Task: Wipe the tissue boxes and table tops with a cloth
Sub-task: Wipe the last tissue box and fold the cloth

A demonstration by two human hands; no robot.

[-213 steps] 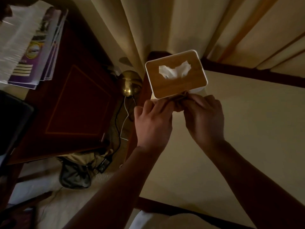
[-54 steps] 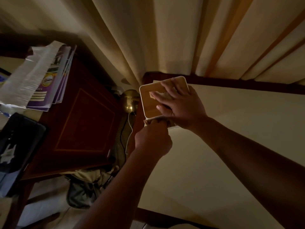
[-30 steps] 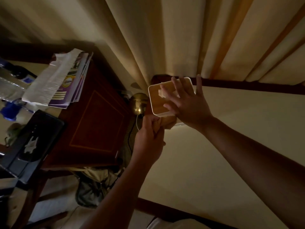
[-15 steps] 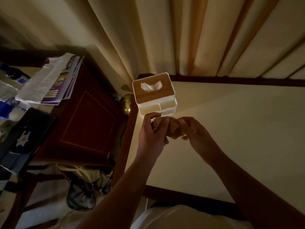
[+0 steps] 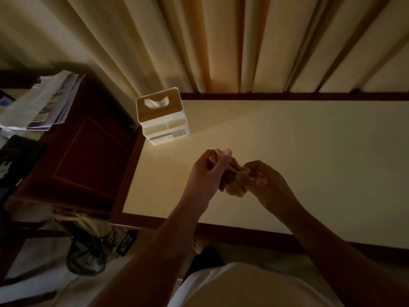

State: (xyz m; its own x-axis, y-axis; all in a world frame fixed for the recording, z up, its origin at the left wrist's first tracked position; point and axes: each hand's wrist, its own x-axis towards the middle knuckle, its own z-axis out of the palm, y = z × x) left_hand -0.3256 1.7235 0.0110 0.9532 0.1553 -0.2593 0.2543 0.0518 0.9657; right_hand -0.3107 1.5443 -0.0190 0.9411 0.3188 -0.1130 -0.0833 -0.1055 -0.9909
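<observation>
2 hands, left hand (image 5: 204,173) and right hand (image 5: 265,180), grip cloth (image 5: 232,185).

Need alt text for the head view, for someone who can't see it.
The left hand and right hand hold a crumpled cloth over a cream table top, apart from a tissue box at its far left corner. Curtains hang behind.

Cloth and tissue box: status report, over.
Left hand and right hand both grip the bunched cloth above the table top. Tissue box upright at the table's far left corner, no hand on it. Nothing visible between cloth and box.
</observation>
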